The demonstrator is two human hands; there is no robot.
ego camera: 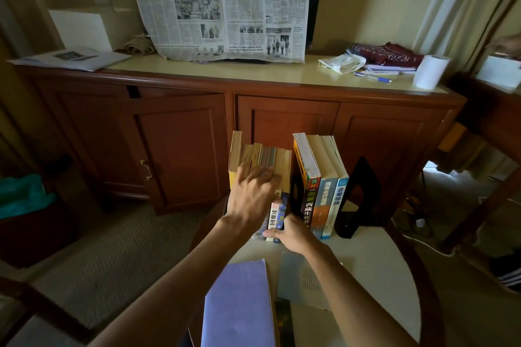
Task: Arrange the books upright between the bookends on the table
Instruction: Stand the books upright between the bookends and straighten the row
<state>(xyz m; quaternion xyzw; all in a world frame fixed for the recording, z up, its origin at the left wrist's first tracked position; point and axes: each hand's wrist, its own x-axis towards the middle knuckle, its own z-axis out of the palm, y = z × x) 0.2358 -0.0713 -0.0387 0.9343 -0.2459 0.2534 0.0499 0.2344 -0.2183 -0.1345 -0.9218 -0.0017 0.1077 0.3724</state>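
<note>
Gap (291,177) between upright book groups

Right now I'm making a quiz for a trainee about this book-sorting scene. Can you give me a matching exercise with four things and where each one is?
Things:
1. left hand
2. black bookend
3. purple book
4. blue pen

Places:
A. lying flat on the table, near the camera
B. on the cabinet top, beside a white roll
C. resting on top of the left group of upright books
D. standing right of the three tall upright books

Pairs: 1-C, 2-D, 3-A, 4-B
</note>
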